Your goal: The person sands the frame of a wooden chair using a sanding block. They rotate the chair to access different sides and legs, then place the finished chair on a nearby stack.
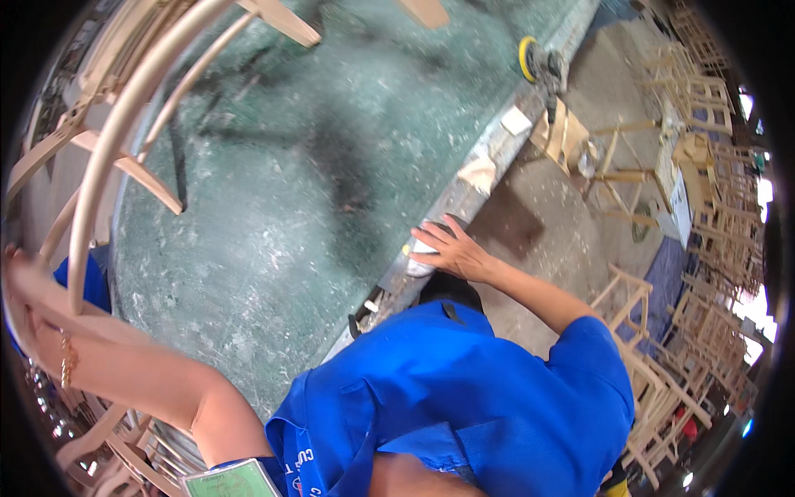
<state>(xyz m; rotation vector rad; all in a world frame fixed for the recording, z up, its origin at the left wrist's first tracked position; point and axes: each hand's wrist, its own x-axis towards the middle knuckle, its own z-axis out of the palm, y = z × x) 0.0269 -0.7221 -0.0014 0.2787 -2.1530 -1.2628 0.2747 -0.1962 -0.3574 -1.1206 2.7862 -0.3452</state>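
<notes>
My right hand [455, 253] lies with its fingers spread on the table's near edge, over a small white piece [421, 258] whose kind I cannot make out. At the far left, my left hand [29, 294] is beside a pale wooden chair frame [108, 145] with a long curved rail. That hand is blurred and partly cut by the rim, so its grip on the frame cannot be told. The frame's legs reach over the table's scuffed green top [248, 248].
A hand-held sander with a yellow pad [527, 60] rests at the table's far right edge. Torn sandpaper [478, 174] and a white block [515, 121] lie along that edge. A wooden stool [621, 176] and many stacked chair frames [654, 381] stand on the right-hand floor.
</notes>
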